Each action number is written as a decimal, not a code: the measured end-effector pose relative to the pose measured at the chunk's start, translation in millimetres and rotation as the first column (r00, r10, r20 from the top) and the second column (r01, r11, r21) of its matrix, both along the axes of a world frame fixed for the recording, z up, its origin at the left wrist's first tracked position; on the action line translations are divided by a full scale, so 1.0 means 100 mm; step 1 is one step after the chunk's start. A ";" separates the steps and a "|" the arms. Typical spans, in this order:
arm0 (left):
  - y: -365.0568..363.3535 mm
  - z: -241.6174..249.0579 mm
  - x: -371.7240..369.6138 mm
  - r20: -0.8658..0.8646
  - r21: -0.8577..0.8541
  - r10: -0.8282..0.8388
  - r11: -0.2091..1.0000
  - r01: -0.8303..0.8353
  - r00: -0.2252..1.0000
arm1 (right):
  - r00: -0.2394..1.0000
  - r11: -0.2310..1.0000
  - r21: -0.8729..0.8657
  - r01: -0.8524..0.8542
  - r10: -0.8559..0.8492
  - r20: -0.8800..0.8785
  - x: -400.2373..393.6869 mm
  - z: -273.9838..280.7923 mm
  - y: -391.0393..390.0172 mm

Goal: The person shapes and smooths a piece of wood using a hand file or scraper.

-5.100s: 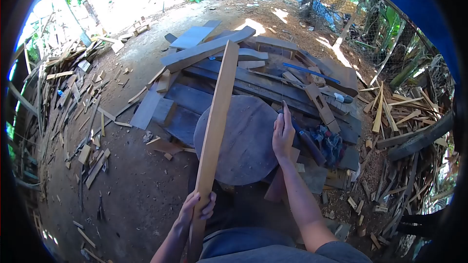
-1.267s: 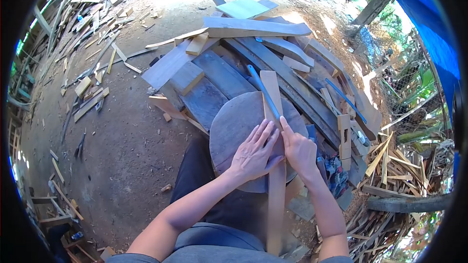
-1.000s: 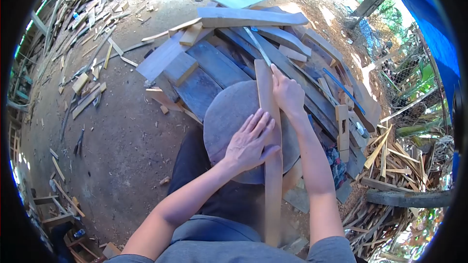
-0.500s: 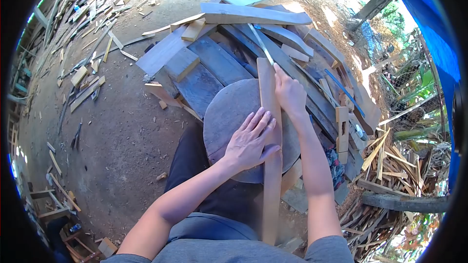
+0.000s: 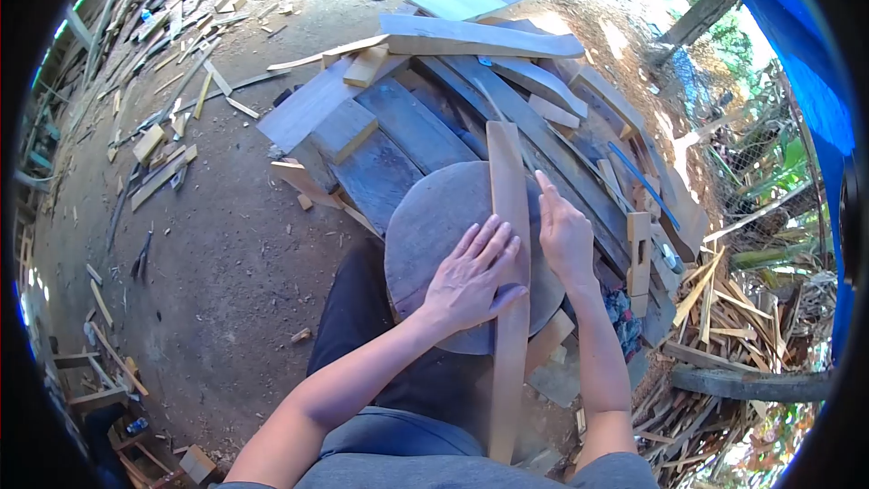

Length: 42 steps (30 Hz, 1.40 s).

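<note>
A long narrow wooden board (image 5: 510, 181) lies lengthwise across a round wooden disc (image 5: 434, 208) in front of me, its near end by my shirt. My left hand (image 5: 472, 276) rests flat on the board and disc, fingers stretched out, thumb across the board. Beside the board's right edge, my right hand (image 5: 567, 234) is closed with its index finger pointing forward. It appears to grip a long thin metal tool, whose blurred pale blade (image 5: 490, 96) shows beyond the board's far end. The grip and middle of the tool are hidden.
Planks (image 5: 412, 122) are piled beyond the disc, with a thick curved beam (image 5: 480, 36) on top. A slotted wood piece (image 5: 639, 249) and a blue strip (image 5: 644, 183) lie at right. Offcuts (image 5: 163, 172) litter the ground at left; split scraps (image 5: 701, 417) heap at lower right.
My right hand has moved back toward me along the board, drawing the thin tool with it. My left hand stays pressed on the board. The view has shifted slightly.
</note>
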<state>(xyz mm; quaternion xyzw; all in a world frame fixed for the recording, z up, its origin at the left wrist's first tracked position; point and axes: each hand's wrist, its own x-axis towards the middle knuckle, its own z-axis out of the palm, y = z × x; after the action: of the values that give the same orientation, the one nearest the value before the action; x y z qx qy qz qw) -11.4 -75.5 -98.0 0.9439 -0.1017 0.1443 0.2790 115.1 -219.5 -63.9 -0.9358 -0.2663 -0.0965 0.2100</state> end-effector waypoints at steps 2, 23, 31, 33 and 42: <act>0.00 -0.01 0.00 0.014 0.000 -0.001 1.000 0.001 1.000 | 0.999 0.978 -0.203 -0.044 0.047 0.013 -0.09 0.01 0.11; -0.02 -0.04 0.00 0.009 0.026 -0.009 1.000 0.009 1.000 | 0.989 0.960 -0.280 -0.007 0.047 0.138 0.42 -0.14 0.43; -0.01 -0.01 -0.01 -0.027 0.050 -0.012 0.999 0.013 1.000 | 0.994 0.952 -0.295 -0.079 0.096 0.046 0.03 0.01 0.29; -0.01 0.00 0.00 -0.054 0.078 -0.016 0.997 0.020 0.998 | 0.996 0.940 -0.328 -0.091 0.086 -0.030 -0.20 0.05 0.20; -0.05 -0.05 -0.01 0.001 0.052 -0.001 0.999 0.001 1.000 | 0.988 0.971 -0.237 -0.037 0.071 0.136 0.55 -0.10 0.60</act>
<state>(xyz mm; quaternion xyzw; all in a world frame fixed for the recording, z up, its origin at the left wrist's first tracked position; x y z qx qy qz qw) -12.8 -80.3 -102.7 0.9508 -0.1059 0.1418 0.2544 170.1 -159.5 -74.1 -0.9369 -0.3158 -0.1260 0.0810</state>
